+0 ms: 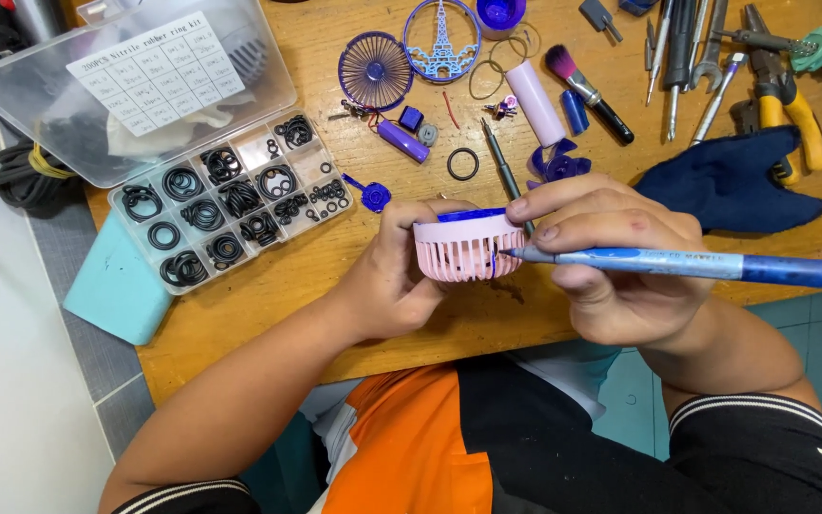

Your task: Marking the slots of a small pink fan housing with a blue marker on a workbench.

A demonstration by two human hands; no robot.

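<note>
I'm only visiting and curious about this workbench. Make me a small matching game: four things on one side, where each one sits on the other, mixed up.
Things:
1. pink fan housing
2. blue marker
3. ring organizer box
4. dark blue cloth

Places:
A. in the right hand
B. on the table's right side, beside the yellow-handled pliers
C. in the left hand
D. open on the table's left side

Pairs: 1-C, 2-A, 3-D, 4-B

We saw bright, even overhead light with soft shadows beneath the hands, mild glare on the clear plastic lid (135,86), sharp focus throughout, and slight wide-angle bending at the edges.
</note>
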